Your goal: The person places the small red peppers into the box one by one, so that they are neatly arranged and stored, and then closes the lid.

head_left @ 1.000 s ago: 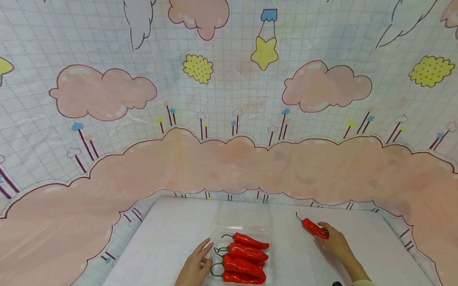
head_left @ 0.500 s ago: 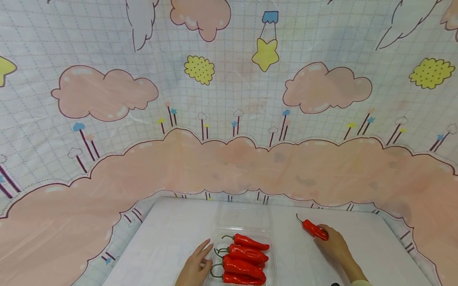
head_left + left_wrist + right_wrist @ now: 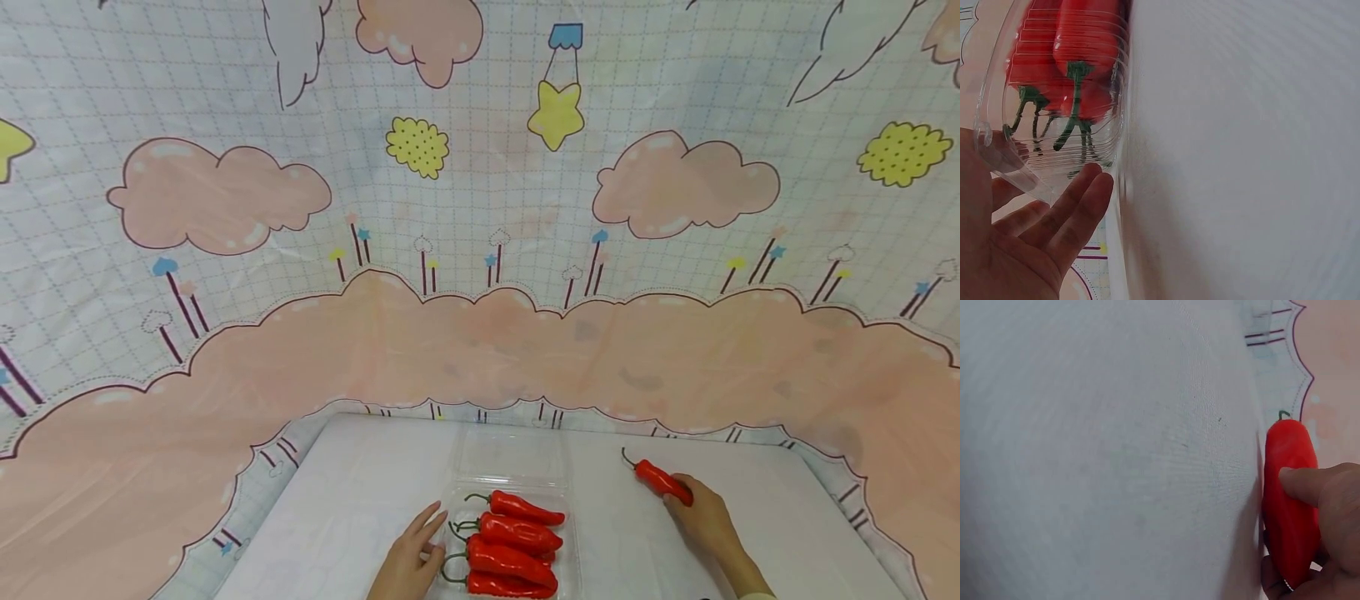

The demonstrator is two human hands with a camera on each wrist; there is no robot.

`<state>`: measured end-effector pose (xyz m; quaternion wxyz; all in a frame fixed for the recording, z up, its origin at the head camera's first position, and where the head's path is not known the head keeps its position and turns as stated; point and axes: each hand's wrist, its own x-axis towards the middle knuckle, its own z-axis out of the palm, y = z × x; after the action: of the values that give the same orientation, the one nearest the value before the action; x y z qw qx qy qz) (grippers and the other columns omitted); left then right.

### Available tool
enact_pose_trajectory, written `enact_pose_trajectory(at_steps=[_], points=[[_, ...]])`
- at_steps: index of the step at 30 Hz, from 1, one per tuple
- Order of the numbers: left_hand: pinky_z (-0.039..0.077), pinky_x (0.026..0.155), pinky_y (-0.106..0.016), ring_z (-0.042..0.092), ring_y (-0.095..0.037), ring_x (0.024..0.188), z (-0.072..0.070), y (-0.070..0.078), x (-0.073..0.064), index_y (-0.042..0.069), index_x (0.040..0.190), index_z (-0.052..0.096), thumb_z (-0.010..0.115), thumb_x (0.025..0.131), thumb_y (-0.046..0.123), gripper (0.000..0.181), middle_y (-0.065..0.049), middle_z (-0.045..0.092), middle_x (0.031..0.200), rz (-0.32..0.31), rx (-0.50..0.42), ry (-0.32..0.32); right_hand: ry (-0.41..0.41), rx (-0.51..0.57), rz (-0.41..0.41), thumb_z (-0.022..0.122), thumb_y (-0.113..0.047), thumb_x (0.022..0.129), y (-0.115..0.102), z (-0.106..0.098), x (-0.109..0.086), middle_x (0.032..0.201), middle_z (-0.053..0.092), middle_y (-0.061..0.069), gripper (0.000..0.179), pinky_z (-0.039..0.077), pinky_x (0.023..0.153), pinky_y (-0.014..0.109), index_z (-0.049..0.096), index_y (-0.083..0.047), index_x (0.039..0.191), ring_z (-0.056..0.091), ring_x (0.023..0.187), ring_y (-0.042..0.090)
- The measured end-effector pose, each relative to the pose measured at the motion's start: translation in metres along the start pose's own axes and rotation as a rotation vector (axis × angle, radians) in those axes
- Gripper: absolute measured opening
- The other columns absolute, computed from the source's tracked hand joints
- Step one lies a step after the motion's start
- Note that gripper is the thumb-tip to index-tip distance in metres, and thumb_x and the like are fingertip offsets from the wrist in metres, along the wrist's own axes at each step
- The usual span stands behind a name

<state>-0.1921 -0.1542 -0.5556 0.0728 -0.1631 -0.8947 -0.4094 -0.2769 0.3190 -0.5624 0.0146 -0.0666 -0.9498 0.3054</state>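
A long red pepper (image 3: 660,480) with a thin green stem is gripped near its tip by my right hand (image 3: 705,518), close over the white table. In the right wrist view the thumb lies along the red pepper (image 3: 1291,500) and fingertips show beneath it. My left hand (image 3: 408,557) rests with relaxed fingers at the left side of a clear plastic clamshell box (image 3: 572,533). Several red peppers (image 3: 517,533) lie stacked crosswise inside it, stems pointing left. In the left wrist view the fingers (image 3: 1079,200) touch the end wall of the box (image 3: 997,119).
The clamshell's clear lid (image 3: 512,454) lies folded open toward the back. All this stands on a white-covered table (image 3: 360,475). Behind and around it hangs a printed cloth (image 3: 465,350) with clouds and stars.
My right hand has shifted slightly down and right, its grip still on the pepper, which moves a little with it. The left hand and the box stay in place.
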Motion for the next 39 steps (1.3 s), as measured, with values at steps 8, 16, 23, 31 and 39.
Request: enact_pose_trajectory(at_steps=[8,16,23,31,39], points=[[0.054,0.064,-0.019,0.062,0.004,0.077,0.001,-0.002,0.001,-0.007,0.132,0.056,0.06,0.09,0.004,0.044,-0.024,0.048,0.145,-0.025,-0.004,-0.009,-0.003,0.008,-0.006,0.067,-0.017,0.091,-0.007,-0.004,-0.006,0.118,0.061,0.028,0.051,0.046,0.093,0.059,0.051,0.01,0.132,0.056,0.1,0.034],[0.054,0.064,-0.019,0.062,0.004,0.076,0.0,-0.001,0.001,-0.008,0.132,0.056,0.06,0.09,0.005,0.044,-0.025,0.048,0.145,-0.024,-0.002,-0.017,0.007,0.022,-0.008,0.067,-0.016,0.091,-0.014,-0.007,-0.01,0.117,0.062,0.027,0.051,0.047,0.092,0.059,0.05,0.008,0.132,0.056,0.099,0.034],[0.054,0.064,-0.019,0.061,0.004,0.077,0.0,-0.002,0.001,-0.007,0.133,0.056,0.06,0.09,0.006,0.044,-0.024,0.047,0.146,-0.035,-0.002,-0.022,0.072,0.014,-0.095,0.066,-0.014,0.09,-0.019,-0.013,-0.017,0.114,0.066,0.026,0.046,0.049,0.09,0.057,0.054,0.006,0.129,0.061,0.097,0.034],[0.054,0.065,-0.019,0.062,0.003,0.078,0.0,-0.002,0.0,-0.007,0.133,0.056,0.06,0.091,0.006,0.045,-0.023,0.047,0.146,-0.03,-0.009,-0.023,0.096,0.025,-0.116,0.067,-0.018,0.091,-0.027,-0.02,-0.028,0.112,0.067,0.025,0.046,0.05,0.085,0.054,0.055,0.004,0.129,0.062,0.094,0.03],[0.054,0.064,-0.019,0.062,0.003,0.077,0.0,-0.001,-0.001,-0.008,0.132,0.056,0.062,0.09,0.006,0.044,-0.025,0.048,0.144,0.004,-0.027,-0.004,0.11,0.041,-0.102,0.068,-0.021,0.09,-0.039,-0.023,-0.038,0.112,0.067,0.024,0.049,0.05,0.085,0.054,0.054,0.004,0.131,0.061,0.093,0.03]])
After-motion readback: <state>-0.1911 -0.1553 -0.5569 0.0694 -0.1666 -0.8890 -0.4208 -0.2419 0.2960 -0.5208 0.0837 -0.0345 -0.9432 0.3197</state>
